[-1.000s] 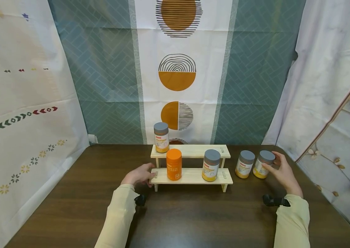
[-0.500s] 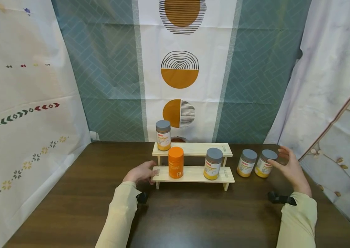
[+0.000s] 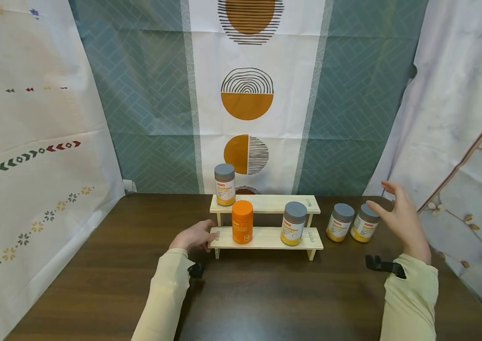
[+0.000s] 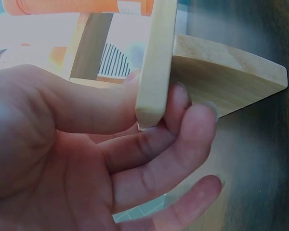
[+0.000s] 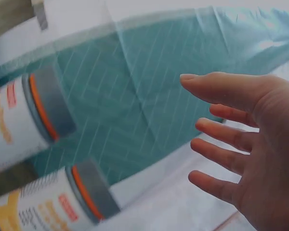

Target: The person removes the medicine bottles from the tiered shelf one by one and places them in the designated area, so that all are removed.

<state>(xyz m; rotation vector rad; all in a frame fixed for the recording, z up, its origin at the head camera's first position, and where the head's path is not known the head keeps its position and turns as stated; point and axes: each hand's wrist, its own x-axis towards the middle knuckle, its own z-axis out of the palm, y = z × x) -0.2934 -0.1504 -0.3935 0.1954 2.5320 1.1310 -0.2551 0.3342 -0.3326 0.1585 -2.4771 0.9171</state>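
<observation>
My left hand point(image 3: 194, 236) pinches the left end of the lower tier of a pale wooden two-step rack point(image 3: 266, 237); in the left wrist view the thumb lies on top of the board point(image 4: 156, 72) with fingertips beneath it. My right hand point(image 3: 404, 220) hangs with spread fingers just above and right of a grey-lidded jar point(image 3: 364, 226), holding nothing; in the right wrist view a gap separates it from this jar point(image 5: 58, 202). Left of that jar stands a matching one point(image 3: 340, 223). On the lower tier are an orange jar point(image 3: 242, 223) and a grey-lidded jar point(image 3: 293, 225).
Another grey-lidded jar point(image 3: 225, 185) stands at the left end of the upper tier point(image 3: 272, 203). The dark wooden table point(image 3: 275, 293) extends in front of the rack. A patterned cloth point(image 3: 151, 118) hangs behind, with pale printed cloths at both sides.
My right hand has let go of the rightmost jar and risen away from it, slightly right and up. The left hand keeps its grip on the rack. The view has shifted slightly.
</observation>
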